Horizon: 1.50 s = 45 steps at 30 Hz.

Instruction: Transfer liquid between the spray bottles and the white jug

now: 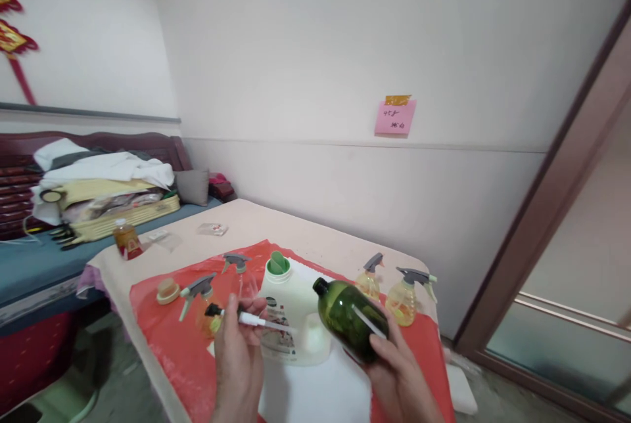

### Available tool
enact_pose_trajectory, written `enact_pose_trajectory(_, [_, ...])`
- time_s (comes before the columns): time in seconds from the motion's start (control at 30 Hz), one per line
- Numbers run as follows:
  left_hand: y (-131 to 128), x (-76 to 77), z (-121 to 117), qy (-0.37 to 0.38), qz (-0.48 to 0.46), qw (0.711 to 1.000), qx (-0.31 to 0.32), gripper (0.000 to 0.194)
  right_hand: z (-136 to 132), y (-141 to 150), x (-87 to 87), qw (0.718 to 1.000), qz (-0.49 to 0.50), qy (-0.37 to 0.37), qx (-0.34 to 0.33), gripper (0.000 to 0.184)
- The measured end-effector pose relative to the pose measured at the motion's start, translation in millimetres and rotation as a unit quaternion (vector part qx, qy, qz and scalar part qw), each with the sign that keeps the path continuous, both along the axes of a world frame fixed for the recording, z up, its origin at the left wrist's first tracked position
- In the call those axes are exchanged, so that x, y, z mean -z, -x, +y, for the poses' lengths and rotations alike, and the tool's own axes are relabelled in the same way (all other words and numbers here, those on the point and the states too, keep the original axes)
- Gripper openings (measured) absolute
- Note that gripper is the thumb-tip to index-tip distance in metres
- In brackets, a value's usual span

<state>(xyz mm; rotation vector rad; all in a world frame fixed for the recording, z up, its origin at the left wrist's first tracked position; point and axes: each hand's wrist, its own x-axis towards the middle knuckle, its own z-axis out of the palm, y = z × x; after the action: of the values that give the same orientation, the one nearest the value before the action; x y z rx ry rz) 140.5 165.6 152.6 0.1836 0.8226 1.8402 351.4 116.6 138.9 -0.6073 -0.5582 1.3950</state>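
Observation:
My right hand (399, 370) grips a dark green bottle (349, 318), tilted with its black neck pointing up and left. My left hand (239, 357) pinches a black pump head with a white dip tube (246, 318); the tube points right toward the bottle. Behind both hands stands a white detergent jug (288, 318) with a green open spout. Several small spray bottles with grey triggers hold yellow liquid: two on the left (204, 301) (238, 272) and two on the right (369, 278) (407, 298).
A red sheet (162, 331) and a white sheet (315, 397) cover a beige table (256, 219). A tan lid (167, 290) and an amber bottle (127, 239) sit at the left. A bench with piled cloth (98, 186) stands at the far left, a door frame (547, 213) at the right.

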Motion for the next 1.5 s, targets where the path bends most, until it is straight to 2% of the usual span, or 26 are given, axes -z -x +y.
enact_pose_trajectory(0.13, [1.5,4.9,2.1,0.009,-0.008,1.000,0.017,0.022,26.8,4.3,-36.8,0.986,-0.165,-0.029,-0.001,0.056])
enact_pose_trajectory(0.33, [5.7,5.5,3.2,-0.008,-0.033,0.999,0.034,0.022,60.8,15.1,-87.8,0.939,-0.341,-0.038,-0.012,0.059])
enact_pose_trajectory(0.63, [5.9,3.6,1.6,-0.012,-0.048,0.998,0.037,0.024,86.5,24.7,-126.4,0.858,-0.509,-0.061,-0.033,0.067])
enact_pose_trajectory(0.9, [4.5,-3.3,-1.0,-0.017,-0.051,0.998,0.039,0.028,104.0,43.6,-170.3,0.746,-0.658,-0.097,-0.015,0.069])
enact_pose_trajectory(1.03, [4.9,-3.2,-2.8,-0.027,-0.052,0.997,0.045,0.030,112.0,58.7,-187.1,0.702,-0.701,-0.126,-0.031,0.061])
enact_pose_trajectory(1.17, [5.7,-4.7,-3.4,-0.021,-0.056,0.997,0.053,0.030,119.2,72.5,-198.9,0.659,-0.738,-0.138,-0.030,0.062])
enact_pose_trajectory(1.33, [8.6,-7.7,-4.6,-0.011,-0.067,0.997,0.041,0.029,128.6,80.9,-206.1,0.611,-0.776,-0.155,-0.024,0.066])
enact_pose_trajectory(1.5, [9.6,-4.1,-4.3,-0.017,-0.060,0.996,0.057,0.032,128.1,91.0,-209.0,0.571,-0.801,-0.179,-0.030,0.066])
